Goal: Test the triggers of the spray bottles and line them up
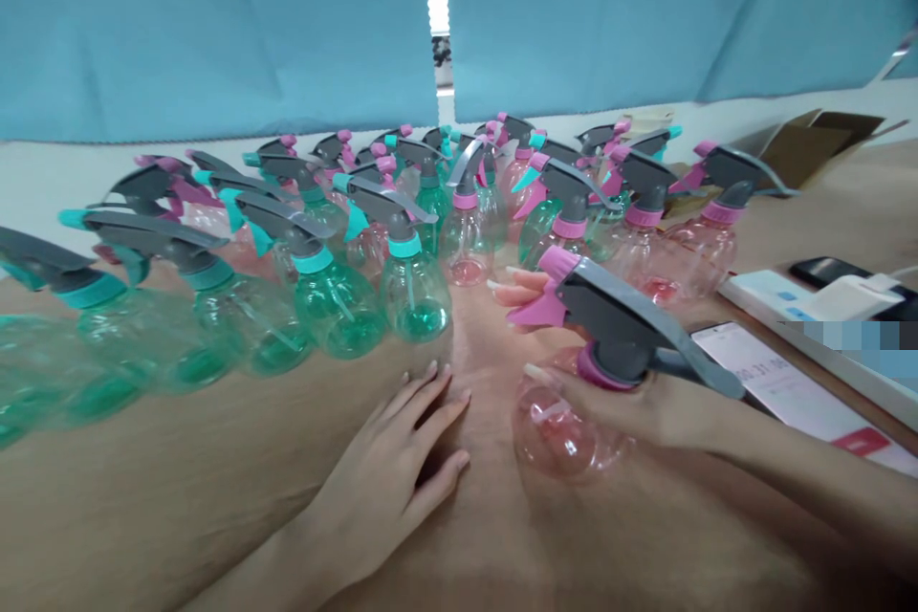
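Blue curtains [215, 29] hang behind a tan table [179, 497] crowded with green spray bottles [337, 296] and pink ones [645, 229]. Right hand [631, 402] is wrapped around the neck of a pink spray bottle [574, 402] standing at the table's near middle. Left hand [391, 464] rests open and flat on the table just beside it, holding nothing. White papers [781, 392] lie at right.
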Demonstrator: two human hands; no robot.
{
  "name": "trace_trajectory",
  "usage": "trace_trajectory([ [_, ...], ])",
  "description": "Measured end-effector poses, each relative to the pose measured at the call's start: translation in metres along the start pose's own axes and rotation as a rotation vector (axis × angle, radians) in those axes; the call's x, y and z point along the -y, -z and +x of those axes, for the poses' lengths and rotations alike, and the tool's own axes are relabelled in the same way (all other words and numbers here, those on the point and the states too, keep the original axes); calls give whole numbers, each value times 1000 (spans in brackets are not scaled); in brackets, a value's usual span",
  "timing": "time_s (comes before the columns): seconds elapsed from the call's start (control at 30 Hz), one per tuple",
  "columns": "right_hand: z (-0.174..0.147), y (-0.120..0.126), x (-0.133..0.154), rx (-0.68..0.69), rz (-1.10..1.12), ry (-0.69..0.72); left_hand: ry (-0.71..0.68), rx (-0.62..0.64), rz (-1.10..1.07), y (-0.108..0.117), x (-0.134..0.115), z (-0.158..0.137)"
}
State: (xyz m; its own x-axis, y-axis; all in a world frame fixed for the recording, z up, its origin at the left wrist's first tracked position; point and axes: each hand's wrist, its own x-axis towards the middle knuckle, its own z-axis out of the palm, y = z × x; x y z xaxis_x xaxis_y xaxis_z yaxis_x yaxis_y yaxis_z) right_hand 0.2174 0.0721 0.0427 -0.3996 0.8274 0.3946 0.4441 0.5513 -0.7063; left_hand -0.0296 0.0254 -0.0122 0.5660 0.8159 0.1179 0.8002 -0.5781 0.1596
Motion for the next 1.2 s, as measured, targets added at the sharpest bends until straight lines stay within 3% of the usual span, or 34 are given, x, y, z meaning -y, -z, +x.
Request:
trace_trajectory([
  [0.1, -1, 1, -1, 73, -41, -14, 5, -1, 4, 1, -1, 0],
  [0.53, -1, 3, -2, 31, -3, -6, 9, 6, -14, 1, -1, -1],
  [0.73, -5, 6, -6, 129, -70, -3, 11, -5, -8, 0, 0, -1],
  [0.97, -3, 3, -4, 0, -57, -24, 13, 4, 1, -1, 0, -1],
  [1.2, 1, -1, -11, -43, -77, -53, 13, 16, 11, 1, -1, 0],
])
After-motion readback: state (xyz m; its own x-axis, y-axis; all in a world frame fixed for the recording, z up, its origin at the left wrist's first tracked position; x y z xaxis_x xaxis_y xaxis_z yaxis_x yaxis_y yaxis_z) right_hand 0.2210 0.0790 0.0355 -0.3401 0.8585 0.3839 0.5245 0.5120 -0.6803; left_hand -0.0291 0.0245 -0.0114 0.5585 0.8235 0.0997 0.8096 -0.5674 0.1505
